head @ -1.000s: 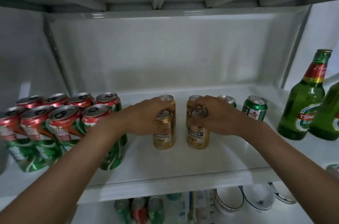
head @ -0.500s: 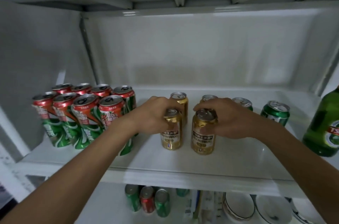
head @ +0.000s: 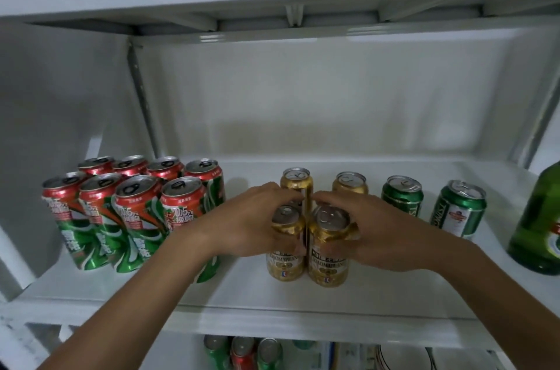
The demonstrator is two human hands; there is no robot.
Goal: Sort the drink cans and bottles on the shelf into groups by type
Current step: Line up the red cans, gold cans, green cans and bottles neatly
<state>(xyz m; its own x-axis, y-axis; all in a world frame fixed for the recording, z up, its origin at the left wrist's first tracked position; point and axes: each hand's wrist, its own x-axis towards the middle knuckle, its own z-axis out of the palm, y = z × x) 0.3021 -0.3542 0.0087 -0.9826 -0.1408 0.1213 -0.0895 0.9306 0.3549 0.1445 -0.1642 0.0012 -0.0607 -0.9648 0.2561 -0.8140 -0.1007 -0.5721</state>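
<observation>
We had both hands on the front pair of gold cans, and we took these as our landmark. Our left hand (head: 254, 221) was wrapped around the left gold can (head: 286, 243) and our right hand (head: 375, 230) around the right gold can (head: 328, 248) — the two stood upright, touching or nearly so, on the white shelf (head: 303, 297). Just behind them stood two more gold cans (head: 296, 180), well apart from each other. To their left sat the block of red-and-green cans (head: 133, 209); to their right, two green cans (head: 462, 207), and beyond those a green bottle (head: 538, 233). We judged the step to be closing up the gold group. Next, we thought, the rear pair needed drawing together behind the front pair — slid gently so nothing tipped.
</observation>
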